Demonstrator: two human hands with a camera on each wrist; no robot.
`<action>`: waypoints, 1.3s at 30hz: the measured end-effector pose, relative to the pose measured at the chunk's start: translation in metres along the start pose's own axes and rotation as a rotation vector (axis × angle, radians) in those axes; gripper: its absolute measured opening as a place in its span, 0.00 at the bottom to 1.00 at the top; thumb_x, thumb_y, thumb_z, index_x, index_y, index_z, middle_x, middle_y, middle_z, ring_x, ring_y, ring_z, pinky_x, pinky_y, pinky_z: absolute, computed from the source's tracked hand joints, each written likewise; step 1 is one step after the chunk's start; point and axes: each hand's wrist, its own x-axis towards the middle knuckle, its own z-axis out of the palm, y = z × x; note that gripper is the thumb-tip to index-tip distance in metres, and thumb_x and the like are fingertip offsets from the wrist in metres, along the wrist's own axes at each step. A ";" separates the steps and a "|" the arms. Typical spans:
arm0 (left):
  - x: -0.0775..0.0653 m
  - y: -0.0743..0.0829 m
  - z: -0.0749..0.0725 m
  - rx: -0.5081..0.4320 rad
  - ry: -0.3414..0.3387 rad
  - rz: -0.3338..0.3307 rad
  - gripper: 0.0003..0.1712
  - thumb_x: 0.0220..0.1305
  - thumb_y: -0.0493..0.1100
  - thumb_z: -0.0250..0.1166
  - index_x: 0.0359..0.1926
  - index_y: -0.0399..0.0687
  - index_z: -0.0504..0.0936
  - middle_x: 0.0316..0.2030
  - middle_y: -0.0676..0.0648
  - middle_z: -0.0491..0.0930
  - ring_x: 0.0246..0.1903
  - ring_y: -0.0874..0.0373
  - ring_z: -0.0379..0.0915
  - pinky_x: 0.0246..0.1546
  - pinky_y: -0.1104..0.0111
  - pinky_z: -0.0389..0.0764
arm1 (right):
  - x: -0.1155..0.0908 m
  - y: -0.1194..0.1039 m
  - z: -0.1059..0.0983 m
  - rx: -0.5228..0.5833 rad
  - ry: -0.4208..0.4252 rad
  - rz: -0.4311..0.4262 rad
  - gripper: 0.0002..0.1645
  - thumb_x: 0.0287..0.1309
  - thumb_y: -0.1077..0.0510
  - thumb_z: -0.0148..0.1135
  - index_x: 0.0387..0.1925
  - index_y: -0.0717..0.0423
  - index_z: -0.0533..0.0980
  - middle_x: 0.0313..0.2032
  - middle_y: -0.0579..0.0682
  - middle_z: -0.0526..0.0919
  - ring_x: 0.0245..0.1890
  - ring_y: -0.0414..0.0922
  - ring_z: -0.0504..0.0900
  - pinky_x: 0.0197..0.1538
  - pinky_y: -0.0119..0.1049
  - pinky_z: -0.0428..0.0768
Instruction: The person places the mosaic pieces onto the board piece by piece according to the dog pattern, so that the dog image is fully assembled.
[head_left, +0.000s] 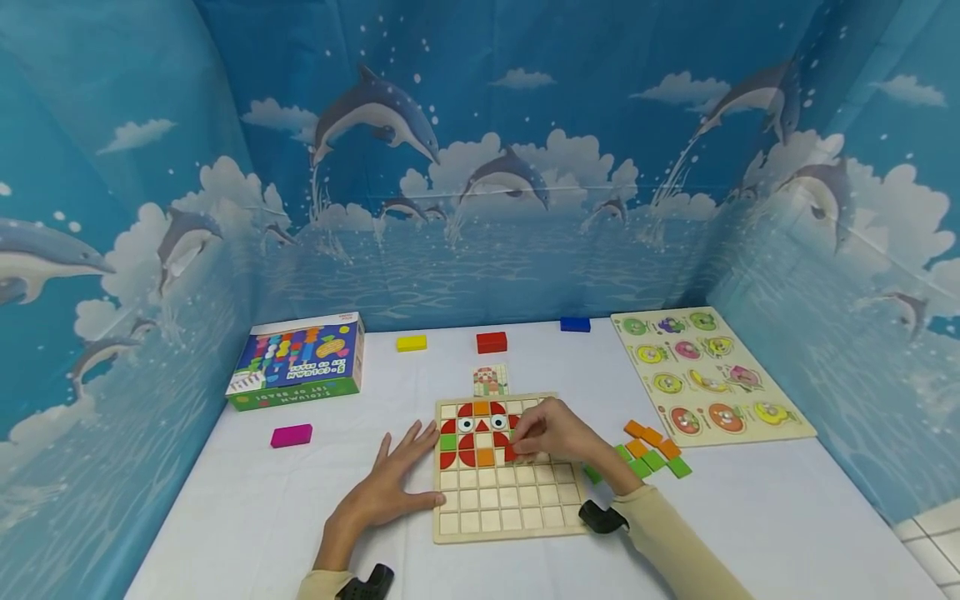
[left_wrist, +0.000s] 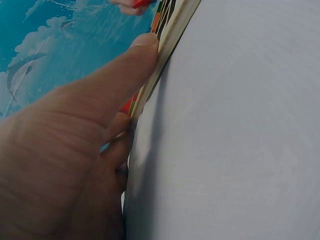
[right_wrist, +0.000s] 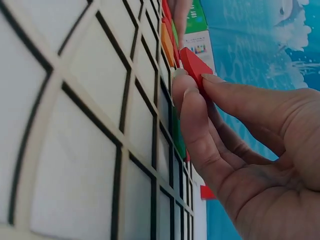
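A wooden grid board [head_left: 510, 538] lies on the white table, its upper rows holding red curved tiles, orange and green squares and two eye tiles [head_left: 466, 425]. My left hand [head_left: 390, 487] rests at the board's left edge with fingers spread; in the left wrist view its thumb [left_wrist: 135, 62] touches that edge. Over the right part of the filled rows, my right hand [head_left: 558, 433] pinches a red tile [right_wrist: 195, 67] between thumb and fingertips. The tile is tilted, close over the board in the right wrist view. A small picture card [head_left: 491, 381] lies just behind the board.
Loose orange tiles [head_left: 652, 436] and green tiles [head_left: 678, 467] lie right of the board, beside a fruit puzzle board [head_left: 720, 408]. A bead-game box [head_left: 296, 362] stands back left. Magenta [head_left: 291, 436], yellow [head_left: 412, 342], red [head_left: 492, 342] and blue [head_left: 575, 324] blocks are spread around.
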 end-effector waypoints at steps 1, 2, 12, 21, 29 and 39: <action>0.000 0.000 0.000 -0.001 0.001 0.003 0.60 0.59 0.60 0.82 0.85 0.55 0.61 0.86 0.52 0.52 0.87 0.47 0.35 0.83 0.41 0.22 | 0.002 -0.001 0.002 -0.009 -0.003 -0.005 0.05 0.59 0.73 0.76 0.33 0.63 0.90 0.33 0.53 0.91 0.29 0.46 0.90 0.35 0.36 0.92; 0.000 0.000 -0.001 0.005 -0.001 -0.001 0.60 0.59 0.60 0.82 0.86 0.55 0.60 0.86 0.53 0.51 0.87 0.48 0.34 0.83 0.42 0.22 | 0.003 -0.001 0.004 -0.027 -0.005 -0.012 0.05 0.58 0.73 0.76 0.33 0.62 0.91 0.33 0.52 0.91 0.29 0.44 0.90 0.35 0.35 0.91; 0.004 0.001 -0.002 -0.004 -0.010 0.023 0.59 0.60 0.59 0.81 0.85 0.54 0.61 0.86 0.53 0.52 0.87 0.47 0.34 0.83 0.41 0.21 | 0.009 -0.011 0.010 -0.181 0.030 -0.042 0.05 0.58 0.73 0.77 0.30 0.63 0.91 0.30 0.47 0.89 0.29 0.35 0.83 0.31 0.29 0.86; 0.003 0.000 -0.001 -0.008 -0.004 0.014 0.59 0.60 0.59 0.82 0.85 0.55 0.61 0.86 0.53 0.52 0.87 0.47 0.34 0.83 0.41 0.21 | 0.009 -0.013 0.014 -0.204 0.017 -0.059 0.06 0.56 0.74 0.78 0.32 0.62 0.92 0.30 0.47 0.88 0.31 0.36 0.83 0.33 0.28 0.86; 0.003 0.002 0.000 -0.010 -0.005 0.015 0.59 0.60 0.59 0.82 0.85 0.55 0.61 0.86 0.53 0.52 0.87 0.47 0.34 0.83 0.41 0.21 | 0.005 -0.012 0.008 -0.239 -0.003 -0.038 0.08 0.53 0.74 0.80 0.33 0.61 0.91 0.31 0.49 0.87 0.28 0.37 0.82 0.30 0.28 0.84; 0.001 0.000 -0.001 -0.018 -0.005 0.012 0.59 0.60 0.58 0.82 0.85 0.55 0.61 0.86 0.53 0.52 0.87 0.47 0.33 0.83 0.41 0.21 | 0.006 -0.013 0.013 -0.278 -0.009 -0.079 0.09 0.53 0.74 0.79 0.32 0.60 0.92 0.30 0.48 0.86 0.29 0.39 0.81 0.31 0.29 0.83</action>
